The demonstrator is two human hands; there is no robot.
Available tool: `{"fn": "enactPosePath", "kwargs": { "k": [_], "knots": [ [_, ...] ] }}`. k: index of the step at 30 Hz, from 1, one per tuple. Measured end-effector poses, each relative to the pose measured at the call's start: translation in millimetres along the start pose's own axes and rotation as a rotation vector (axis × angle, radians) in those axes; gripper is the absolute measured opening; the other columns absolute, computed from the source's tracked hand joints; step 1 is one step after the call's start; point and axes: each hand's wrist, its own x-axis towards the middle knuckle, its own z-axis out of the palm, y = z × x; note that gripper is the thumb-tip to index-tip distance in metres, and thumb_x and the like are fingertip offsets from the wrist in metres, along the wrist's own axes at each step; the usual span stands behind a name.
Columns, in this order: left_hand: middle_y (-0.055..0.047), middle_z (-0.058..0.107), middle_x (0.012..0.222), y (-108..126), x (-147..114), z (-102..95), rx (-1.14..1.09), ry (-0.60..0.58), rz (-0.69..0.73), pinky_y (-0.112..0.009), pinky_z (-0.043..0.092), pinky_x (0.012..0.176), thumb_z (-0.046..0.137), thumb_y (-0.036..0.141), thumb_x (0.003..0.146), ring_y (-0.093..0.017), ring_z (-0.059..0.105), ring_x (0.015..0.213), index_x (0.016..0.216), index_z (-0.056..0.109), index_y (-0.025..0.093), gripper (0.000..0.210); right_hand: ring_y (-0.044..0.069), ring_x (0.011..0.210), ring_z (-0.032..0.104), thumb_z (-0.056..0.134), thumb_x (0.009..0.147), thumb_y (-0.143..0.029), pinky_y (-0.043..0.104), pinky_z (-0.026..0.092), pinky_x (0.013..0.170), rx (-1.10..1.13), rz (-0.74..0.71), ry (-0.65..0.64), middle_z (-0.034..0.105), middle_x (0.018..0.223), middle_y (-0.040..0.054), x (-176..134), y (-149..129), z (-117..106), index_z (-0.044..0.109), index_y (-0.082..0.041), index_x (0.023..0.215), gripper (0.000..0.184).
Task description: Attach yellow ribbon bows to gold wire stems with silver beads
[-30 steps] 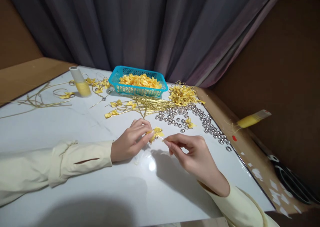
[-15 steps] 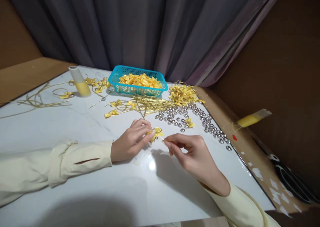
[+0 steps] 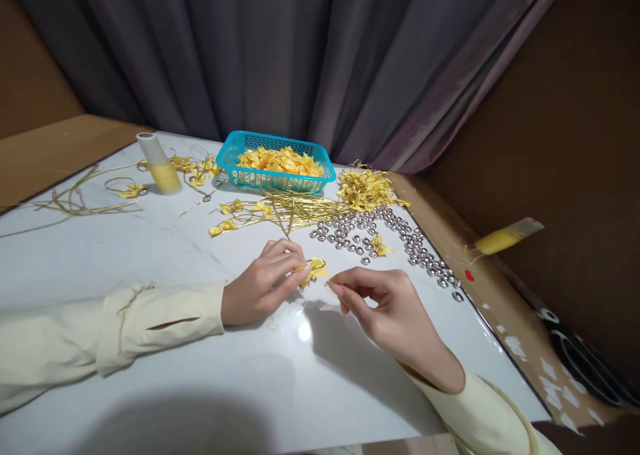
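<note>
My left hand (image 3: 267,278) is closed in a pinch on a yellow ribbon bow (image 3: 317,268), held low above the white table. A small silver bead (image 3: 313,279) shows at the front of the bow, with a loop of gold cord around its top. To the right of the bow, apart from it by a small gap, my right hand (image 3: 383,305) pinches with thumb and forefinger. Only a tiny pale bit shows at those fingertips, too small to name.
A blue basket (image 3: 277,181) of yellow bows stands at the back. Gold cords (image 3: 305,208), finished bows (image 3: 367,188) and scattered silver beads (image 3: 420,251) lie nearby. Yellow thread spools (image 3: 167,178) stand left and lie right. Black-handled scissors (image 3: 583,361) lie at far right.
The thin pale strand that stretched between the bow and my right fingertips no longer shows; a gap is there. My right hand has shifted very slightly; my left hand stays put.
</note>
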Motion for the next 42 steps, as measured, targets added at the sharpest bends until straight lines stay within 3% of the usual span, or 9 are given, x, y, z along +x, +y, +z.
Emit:
{"fn": "enactPosePath", "kwargs": {
  "k": [10,19,24,31,36,39,42],
  "knots": [
    [-0.006,0.057,0.077,1,0,-1.0,-0.087,-0.017,-0.009,-0.034,0.036,0.080,0.037,0.018,0.095,-0.019,0.048,0.088,0.078,0.053,0.016,0.023,0.009,0.047,0.050,0.054,0.080,-0.017,0.019,0.037,0.046,0.067,0.000,-0.031,0.059,0.052,0.0010,2,0,-2,0.067,-0.012,0.070,0.017],
    [-0.005,0.050,0.079,14,6,-6.5,-0.461,-0.098,-0.232,-0.029,0.040,0.081,0.036,0.033,0.096,-0.017,0.050,0.085,0.073,0.057,0.014,0.036,0.009,0.049,0.051,0.057,0.081,-0.020,0.020,0.037,0.048,0.244,0.018,-0.067,0.059,0.053,0.0002,5,3,-6,0.064,-0.013,0.069,0.016],
    [-0.005,0.050,0.081,18,8,-10.5,-0.550,-0.132,-0.263,-0.029,0.038,0.082,0.038,0.029,0.096,-0.016,0.050,0.087,0.074,0.056,0.013,0.033,0.009,0.049,0.051,0.060,0.081,-0.025,0.021,0.036,0.047,0.355,0.052,-0.076,0.058,0.054,-0.0002,5,5,-8,0.064,-0.014,0.071,0.016],
    [-0.005,0.050,0.082,19,8,-11.8,-0.564,-0.136,-0.286,-0.028,0.038,0.082,0.038,0.026,0.095,-0.016,0.050,0.087,0.074,0.056,0.013,0.031,0.008,0.048,0.051,0.059,0.082,-0.022,0.020,0.037,0.046,0.295,-0.004,-0.045,0.059,0.053,-0.0005,4,4,-9,0.063,-0.014,0.068,0.016],
    [-0.004,0.049,0.079,18,14,-17.5,-0.477,-0.166,-0.199,-0.028,0.037,0.082,0.038,0.028,0.095,-0.016,0.048,0.086,0.072,0.055,0.014,0.032,0.009,0.049,0.052,0.061,0.082,-0.022,0.022,0.039,0.048,0.178,-0.112,-0.029,0.059,0.053,0.0005,3,4,-21,0.062,-0.015,0.067,0.016],
    [-0.004,0.050,0.076,15,16,-20.9,-0.418,-0.219,-0.096,-0.028,0.037,0.083,0.038,0.024,0.095,-0.016,0.046,0.087,0.071,0.054,0.015,0.030,0.008,0.041,0.048,0.058,0.085,-0.021,0.020,0.037,0.040,0.373,-0.073,-0.031,0.058,0.057,-0.0030,1,7,-28,0.056,-0.020,0.086,0.003],
    [-0.004,0.053,0.075,12,17,-22.2,-0.367,-0.271,-0.038,-0.030,0.036,0.085,0.038,0.020,0.095,-0.017,0.046,0.089,0.071,0.052,0.015,0.027,0.006,0.040,0.050,0.048,0.090,-0.017,0.021,0.040,0.042,0.462,-0.146,0.000,0.059,0.068,-0.0027,0,10,-28,0.052,-0.023,0.094,0.008]
  ]
}}
